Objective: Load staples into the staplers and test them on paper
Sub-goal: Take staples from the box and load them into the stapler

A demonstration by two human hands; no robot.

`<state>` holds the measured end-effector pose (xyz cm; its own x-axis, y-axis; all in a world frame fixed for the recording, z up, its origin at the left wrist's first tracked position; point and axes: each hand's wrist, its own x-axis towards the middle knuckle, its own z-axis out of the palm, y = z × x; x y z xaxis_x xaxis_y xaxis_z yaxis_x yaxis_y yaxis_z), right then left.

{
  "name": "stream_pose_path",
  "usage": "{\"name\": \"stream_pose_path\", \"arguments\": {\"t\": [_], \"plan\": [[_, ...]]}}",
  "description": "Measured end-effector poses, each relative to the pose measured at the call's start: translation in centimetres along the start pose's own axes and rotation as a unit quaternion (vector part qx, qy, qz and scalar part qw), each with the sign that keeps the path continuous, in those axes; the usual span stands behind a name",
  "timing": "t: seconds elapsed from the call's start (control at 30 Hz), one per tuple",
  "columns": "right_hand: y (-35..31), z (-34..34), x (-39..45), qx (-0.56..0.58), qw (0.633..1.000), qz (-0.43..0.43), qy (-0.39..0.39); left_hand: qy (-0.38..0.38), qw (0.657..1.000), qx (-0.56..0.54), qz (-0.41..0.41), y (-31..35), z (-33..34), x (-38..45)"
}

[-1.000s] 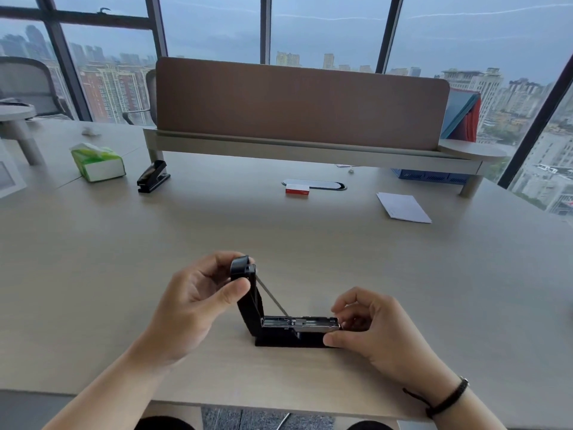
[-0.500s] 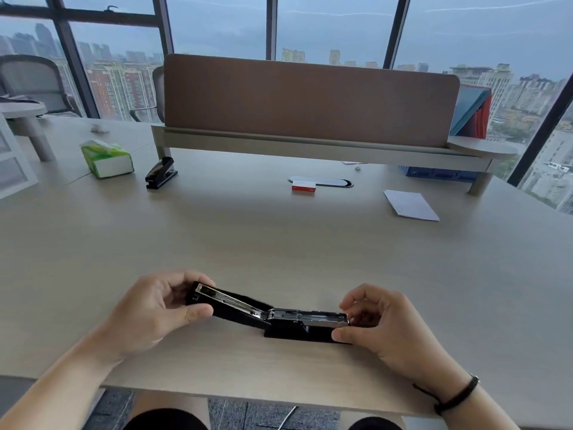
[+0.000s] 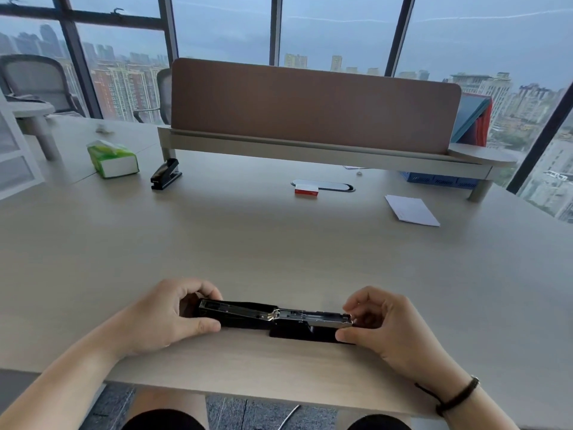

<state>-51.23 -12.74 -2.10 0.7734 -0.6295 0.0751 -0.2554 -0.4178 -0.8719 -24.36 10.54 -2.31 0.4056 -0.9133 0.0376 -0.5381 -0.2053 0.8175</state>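
A black stapler (image 3: 276,318) lies on the desk near the front edge, its top arm swung fully open to the left and almost flat. My left hand (image 3: 164,318) grips the end of that opened arm between thumb and fingers. My right hand (image 3: 381,327) pinches the front end of the metal staple channel and base. A second black stapler (image 3: 165,174) stands far back on the left. A small red and white staple box (image 3: 306,192) lies at the back centre. A white sheet of paper (image 3: 411,210) rests at the back right.
A green tissue pack (image 3: 112,159) sits at the back left. A brown divider screen (image 3: 310,107) on a raised shelf (image 3: 310,150) crosses the back of the desk (image 3: 279,249), with a blue tray (image 3: 440,180) under its right end. An oval cable port (image 3: 335,185) lies behind the staple box.
My left hand has swung the stapler's top arm from upright down to the left until it lies almost flat. My right hand has stayed on the front end of the stapler.
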Motion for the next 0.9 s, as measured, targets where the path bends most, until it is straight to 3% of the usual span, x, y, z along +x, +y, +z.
{"name": "stream_pose_path", "arguments": {"t": [0.1,0.17,0.33,0.43,0.7,0.9], "plan": [[-0.2,0.1,-0.3,0.009,1.0,0.003,-0.009,-0.095,0.994,-0.039,-0.023,0.3,-0.6,0.9],[-0.6,-0.1,-0.4,0.031,0.999,0.002,-0.026,-0.118,0.99,-0.075,-0.022,0.7,-1.0,2.1],[-1.1,-1.5,1.5,0.087,0.996,0.006,-0.006,0.028,0.998,-0.044,0.03,2.5,-0.4,8.8],[-0.9,-2.0,6.4,0.03,0.999,0.004,0.03,0.103,0.994,-0.009,0.037,3.1,0.7,14.4],[1.6,-1.3,26.6,-0.112,0.988,0.026,0.107,0.152,0.987,0.056,0.008,0.8,2.7,28.4],[4.2,0.4,36.5,-0.221,0.965,0.021,0.142,0.204,0.962,0.182,0.024,-1.4,2.5,36.0]]}}
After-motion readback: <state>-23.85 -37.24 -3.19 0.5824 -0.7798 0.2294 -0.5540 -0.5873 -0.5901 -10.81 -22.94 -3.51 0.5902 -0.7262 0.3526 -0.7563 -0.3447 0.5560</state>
